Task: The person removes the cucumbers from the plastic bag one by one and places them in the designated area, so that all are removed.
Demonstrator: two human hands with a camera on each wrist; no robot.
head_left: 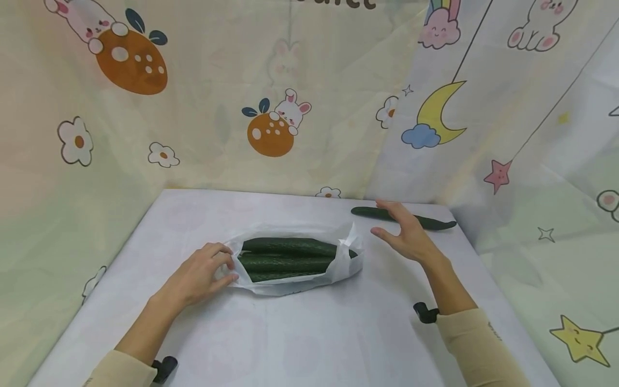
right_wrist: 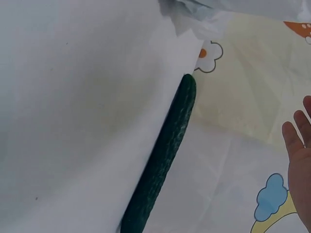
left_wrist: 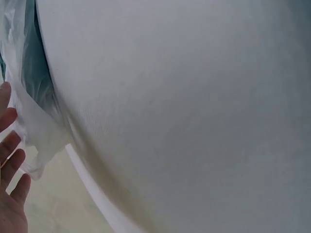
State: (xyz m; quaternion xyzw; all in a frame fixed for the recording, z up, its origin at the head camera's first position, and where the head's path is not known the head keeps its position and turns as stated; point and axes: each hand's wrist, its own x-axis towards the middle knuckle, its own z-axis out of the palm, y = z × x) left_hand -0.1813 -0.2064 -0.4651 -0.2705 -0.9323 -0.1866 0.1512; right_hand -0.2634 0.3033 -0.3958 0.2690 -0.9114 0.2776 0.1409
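At far left, the cloth backdrop (head_left: pixel 203 123) carries outlined flowers and a rabbit hugging an orange strawberry-like shape. The beige left sleeve (head_left: pixel 121 371) bears a small dark mark at the frame's edge, too small to read, and a black device (head_left: pixel 165 368) sits at that wrist. The left hand (head_left: pixel 195 277) is at the left end of the white plastic bag (head_left: pixel 285 288), its fingers loosely bent and spread rather than clenched. The bag lies on the white table (head_left: pixel 300 344), mouth up, with dark green cucumbers (head_left: pixel 287 263) lengthwise inside; a band of plastic crosses them near their right end. Above, dark lettering (head_left: pixel 338 3) on the backdrop is cut off by the top edge and cannot be read whole. Farther right, the right hand (head_left: pixel 408 236) is wide, thumb and fingers apart, blocking the middle of a lone cucumber (head_left: pixel 432 223) lying near the table's far right corner. The right sleeve (head_left: pixel 483 349) has tiny illegible print; beyond it hangs a smiling yellow star (head_left: pixel 582 339).
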